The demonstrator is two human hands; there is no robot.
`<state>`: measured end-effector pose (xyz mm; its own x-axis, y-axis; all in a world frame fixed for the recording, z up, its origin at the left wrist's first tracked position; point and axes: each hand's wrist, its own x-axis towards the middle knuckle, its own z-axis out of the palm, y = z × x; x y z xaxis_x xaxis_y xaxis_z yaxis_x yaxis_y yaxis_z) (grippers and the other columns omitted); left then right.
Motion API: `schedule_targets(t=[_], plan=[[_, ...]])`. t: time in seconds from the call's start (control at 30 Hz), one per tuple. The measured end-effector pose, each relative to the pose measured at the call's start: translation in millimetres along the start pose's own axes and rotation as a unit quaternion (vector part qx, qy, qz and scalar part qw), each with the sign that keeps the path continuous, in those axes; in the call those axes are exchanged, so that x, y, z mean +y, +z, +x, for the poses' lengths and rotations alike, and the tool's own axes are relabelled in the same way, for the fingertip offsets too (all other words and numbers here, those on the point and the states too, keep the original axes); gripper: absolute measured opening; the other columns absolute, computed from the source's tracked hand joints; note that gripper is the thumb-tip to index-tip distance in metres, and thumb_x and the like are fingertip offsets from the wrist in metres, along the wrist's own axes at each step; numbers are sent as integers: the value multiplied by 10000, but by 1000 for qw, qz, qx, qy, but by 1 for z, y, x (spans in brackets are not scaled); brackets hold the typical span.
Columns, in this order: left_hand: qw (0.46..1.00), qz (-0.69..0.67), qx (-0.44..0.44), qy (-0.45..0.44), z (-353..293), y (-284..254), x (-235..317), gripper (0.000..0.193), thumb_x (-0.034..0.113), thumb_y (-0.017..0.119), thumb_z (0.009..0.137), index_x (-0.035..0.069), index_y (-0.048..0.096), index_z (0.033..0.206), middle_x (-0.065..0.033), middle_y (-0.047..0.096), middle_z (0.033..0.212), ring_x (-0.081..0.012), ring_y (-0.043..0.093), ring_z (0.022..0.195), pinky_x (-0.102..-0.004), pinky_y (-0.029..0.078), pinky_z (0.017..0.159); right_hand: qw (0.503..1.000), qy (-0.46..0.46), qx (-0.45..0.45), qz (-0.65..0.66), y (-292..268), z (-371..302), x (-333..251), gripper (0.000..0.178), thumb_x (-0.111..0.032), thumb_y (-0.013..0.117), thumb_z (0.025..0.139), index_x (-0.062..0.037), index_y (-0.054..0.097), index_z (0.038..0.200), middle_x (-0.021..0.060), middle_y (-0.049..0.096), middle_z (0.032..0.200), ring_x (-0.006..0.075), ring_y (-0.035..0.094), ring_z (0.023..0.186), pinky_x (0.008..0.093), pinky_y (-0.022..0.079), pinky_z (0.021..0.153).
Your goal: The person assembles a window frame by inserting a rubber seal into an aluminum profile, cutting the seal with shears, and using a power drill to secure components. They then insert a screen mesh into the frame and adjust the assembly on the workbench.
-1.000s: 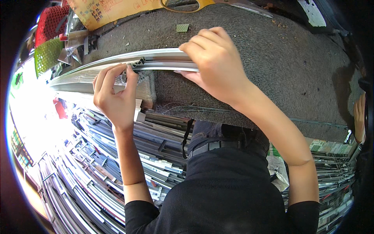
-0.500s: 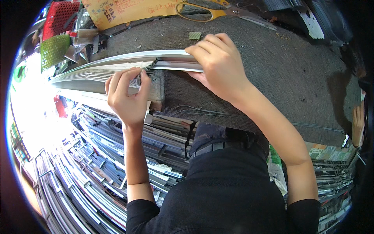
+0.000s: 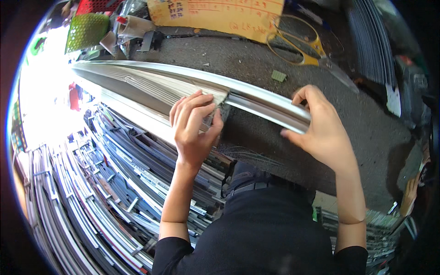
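Observation:
A long silver metal channel (image 3: 270, 98) runs from the bright far left to the middle right. Along its near side lies a bundle of pale pleated sheet (image 3: 156, 89), its folds pressed close together. My left hand (image 3: 195, 126) is closed over the right end of this pleated bundle, fingertips on top and thumb at the end. At the channel's right end, my right hand (image 3: 325, 130) grips it, with the fingers over the far edge and the thumb on the near edge. Between my hands the channel's grooved inside shows bare. Some fingertips of the right hand are hidden.
Yellow-handled scissors (image 3: 316, 55) lie beyond the channel, beside a yellow written sheet (image 3: 220, 16). Dark pleated material (image 3: 373, 46) is at the far right. A green basket (image 3: 88, 33) stands at far left. Below the bench are many long metal profiles (image 3: 105, 183). Another person's hand (image 3: 409, 197) shows at right.
My right hand has moved right and nearer, away from the pleated bundle, and now holds the channel's end. My left hand stays at the bundle's end. The whole view has shifted.

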<state>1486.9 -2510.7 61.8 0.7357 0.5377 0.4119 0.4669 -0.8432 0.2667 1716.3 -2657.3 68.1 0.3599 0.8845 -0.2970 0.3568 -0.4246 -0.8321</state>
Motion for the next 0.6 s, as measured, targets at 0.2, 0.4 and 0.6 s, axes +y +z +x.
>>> schedule_targets(t=[0.2,0.4,0.6], plan=[[991,-40,-126,31,24,-14,-15,633,257,905,614,90,658,1172,-83,674,1232,-284,624,1190,-405,452,1018,996,42,-61,-51,-16,14,-12,562,-117,869,639,37,680,1145,176,680,1007,280,685,927,365,524,851],[975,-77,-185,93,38,-23,-38,457,90,748,696,45,696,1148,-53,645,1067,-227,625,991,-376,483,888,997,58,-49,14,-17,19,-11,513,-125,863,595,41,722,1060,194,705,977,291,706,881,366,537,828],[969,-100,-95,207,25,-12,-65,400,128,767,656,94,741,1054,0,657,1030,-200,621,1031,-372,481,865,969,22,110,-222,12,-3,-41,477,4,840,503,-24,585,906,144,624,919,358,618,928,395,487,826]])
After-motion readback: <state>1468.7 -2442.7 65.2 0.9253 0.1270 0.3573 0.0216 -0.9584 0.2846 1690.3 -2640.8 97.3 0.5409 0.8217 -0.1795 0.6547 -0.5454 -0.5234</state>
